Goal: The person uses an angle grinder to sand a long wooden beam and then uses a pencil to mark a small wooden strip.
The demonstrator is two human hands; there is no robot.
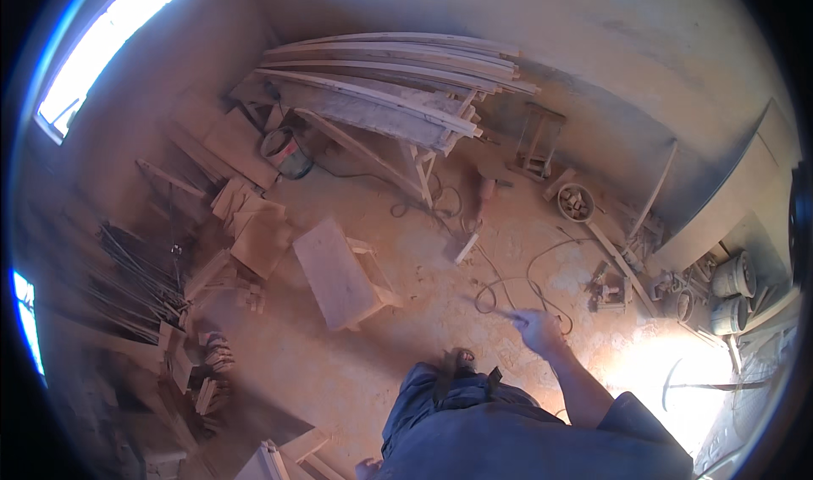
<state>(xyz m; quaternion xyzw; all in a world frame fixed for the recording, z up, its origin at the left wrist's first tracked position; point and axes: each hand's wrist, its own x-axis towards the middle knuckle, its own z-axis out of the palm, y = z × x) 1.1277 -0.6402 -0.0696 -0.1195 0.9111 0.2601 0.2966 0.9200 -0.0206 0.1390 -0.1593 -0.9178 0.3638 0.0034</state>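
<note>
My right hand [540, 332] reaches out over the floor at the right of centre, its fingers closed. A slim, dark thing [506, 314] juts to the left from the fingers; its kind is too small to make out. Beneath and beyond that hand, a thin cable [529, 278] runs in loops across the dusty floor. Only a small part of my left hand [368, 469] shows at the lower edge, beside my dark clothing, and its fingers are mostly hidden. Left of centre stands a low wooden stool or bench [332, 275], nearest to neither hand.
Long timber strips [389, 65] lie on a trestle at the back. Board offcuts [254, 230] and thin rods [135, 268] crowd the left. A bucket of wood bits [576, 202], a plank [622, 264] and stacked buckets [733, 277] stand at the right. Bright light falls lower right.
</note>
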